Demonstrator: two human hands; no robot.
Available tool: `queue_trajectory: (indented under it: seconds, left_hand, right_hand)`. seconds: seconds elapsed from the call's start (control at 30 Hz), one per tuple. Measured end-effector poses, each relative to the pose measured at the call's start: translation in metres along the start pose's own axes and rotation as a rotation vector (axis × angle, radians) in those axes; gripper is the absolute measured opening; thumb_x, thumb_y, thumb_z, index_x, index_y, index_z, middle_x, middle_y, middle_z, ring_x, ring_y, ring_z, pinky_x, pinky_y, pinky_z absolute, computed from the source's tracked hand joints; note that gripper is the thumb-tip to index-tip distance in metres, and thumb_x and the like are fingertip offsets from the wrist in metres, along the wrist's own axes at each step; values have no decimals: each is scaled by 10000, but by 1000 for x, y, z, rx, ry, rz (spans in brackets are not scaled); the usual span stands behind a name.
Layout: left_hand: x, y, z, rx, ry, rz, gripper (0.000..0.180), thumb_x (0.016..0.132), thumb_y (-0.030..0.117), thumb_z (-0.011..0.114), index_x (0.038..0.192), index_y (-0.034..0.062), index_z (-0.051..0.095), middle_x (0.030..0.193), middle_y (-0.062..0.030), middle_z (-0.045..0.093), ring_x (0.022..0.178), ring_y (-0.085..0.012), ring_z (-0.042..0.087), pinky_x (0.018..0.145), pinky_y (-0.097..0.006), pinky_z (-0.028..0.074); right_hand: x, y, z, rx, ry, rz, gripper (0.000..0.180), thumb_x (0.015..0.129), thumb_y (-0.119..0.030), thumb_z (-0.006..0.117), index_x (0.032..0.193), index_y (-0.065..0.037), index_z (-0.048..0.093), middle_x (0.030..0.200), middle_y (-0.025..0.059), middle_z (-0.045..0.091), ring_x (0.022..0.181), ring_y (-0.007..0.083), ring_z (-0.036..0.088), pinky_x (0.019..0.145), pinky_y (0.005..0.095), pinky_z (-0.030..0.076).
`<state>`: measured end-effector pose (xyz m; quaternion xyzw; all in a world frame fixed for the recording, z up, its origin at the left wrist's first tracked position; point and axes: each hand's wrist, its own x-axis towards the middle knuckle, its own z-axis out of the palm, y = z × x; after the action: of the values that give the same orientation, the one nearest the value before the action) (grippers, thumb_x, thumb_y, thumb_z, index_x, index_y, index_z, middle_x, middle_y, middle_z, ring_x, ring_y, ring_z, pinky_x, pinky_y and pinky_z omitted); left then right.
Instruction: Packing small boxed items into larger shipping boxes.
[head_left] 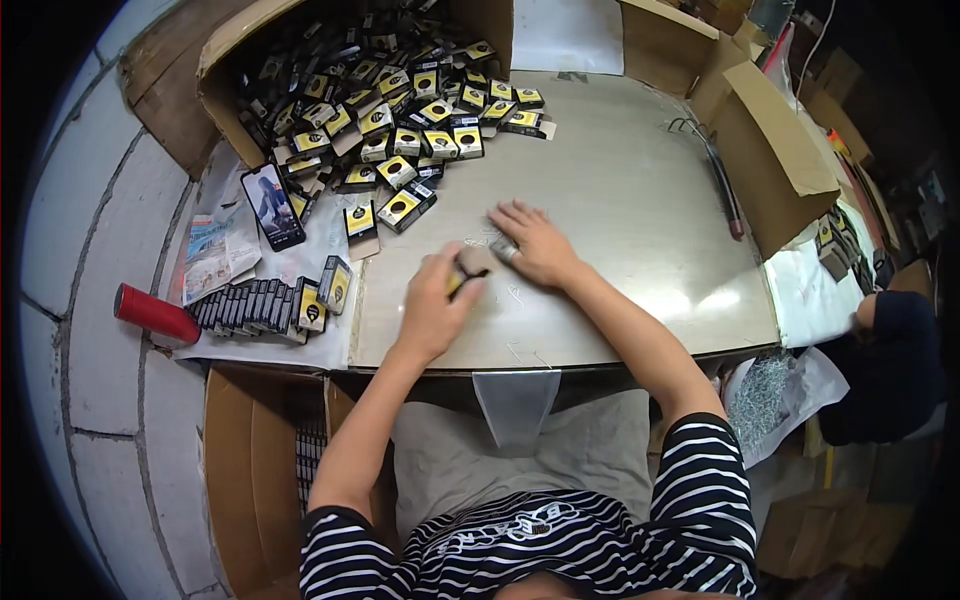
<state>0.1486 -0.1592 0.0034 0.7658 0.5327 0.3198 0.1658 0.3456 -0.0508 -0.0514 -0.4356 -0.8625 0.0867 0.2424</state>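
Note:
My left hand (432, 305) is closed around a small yellow-and-black cardboard box (474, 262), whose brown flap end stands open toward my right hand. Fingers stretched out, my right hand (538, 247) rests on the tabletop just right of that box. By its thumb are a greyish patch I cannot make out and a few thin metal pieces (478, 241). More thin wire-like pieces (515, 293) lie on the table nearer to me. The inside of the held box is too small to make out.
A large heap of similar boxes (400, 130) spills from a carton at far left. A phone (273, 208), a row of packed boxes (250, 305) and a red cylinder (157, 314) lie left. A dark rod-like tool (722, 185) lies right; a bag of metal pieces (765, 395) hangs below.

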Motion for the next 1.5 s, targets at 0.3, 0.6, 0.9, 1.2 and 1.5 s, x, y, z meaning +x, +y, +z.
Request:
queue_trajectory:
  seconds: [0.3, 0.6, 0.9, 1.2, 1.5]
  left_hand:
    - [-103, 17, 0, -1791, -21, -558, 491, 905, 373, 560, 1193, -22, 517, 977, -125, 610, 772, -228, 618, 696, -348, 532]
    - [-283, -2, 32, -1517, 221, -955, 395, 860, 205, 667, 1158, -25, 547, 925, -76, 636, 761, -185, 624, 701, -319, 528]
    - [-259, -9, 123, -815, -241, -666, 279, 745, 102, 745, 978, -20, 652, 849, -54, 676, 743, -99, 609, 642, -248, 484]
    - [-246, 19, 125, -1154, -365, -864, 498, 689, -8, 735, 1161, -7, 578, 1022, -82, 670, 917, -149, 635, 771, -279, 527]
    - [-248, 7, 126, -1695, -330, -872, 525, 715, -91, 664, 1212, 16, 534, 1080, -63, 643, 978, -178, 625, 863, -303, 515]
  right_hand:
    - [-5, -47, 4, 64, -207, -259, 478, 877, -315, 546, 1311, -117, 524, 1437, 119, 411, 1352, 301, 343, 1117, 437, 258]
    - [-86, -16, -67, 647, 84, 348, 419, 879, -205, 538, 1281, -87, 549, 1394, 151, 461, 1306, 290, 417, 1085, 356, 315]
    - [-70, -96, -9, 40, 5, 55, 480, 843, -218, 592, 1305, -112, 518, 1386, 135, 461, 1333, 323, 352, 1106, 393, 286]
    - [-183, -186, -32, -50, -5, 169, 536, 662, 34, 578, 1184, -85, 595, 1300, 125, 527, 1286, 321, 408, 1047, 388, 370]
    - [-252, -163, -8, 409, -15, 205, 450, 673, 70, 534, 1105, -38, 601, 1086, 159, 617, 1007, 350, 583, 837, 416, 493]
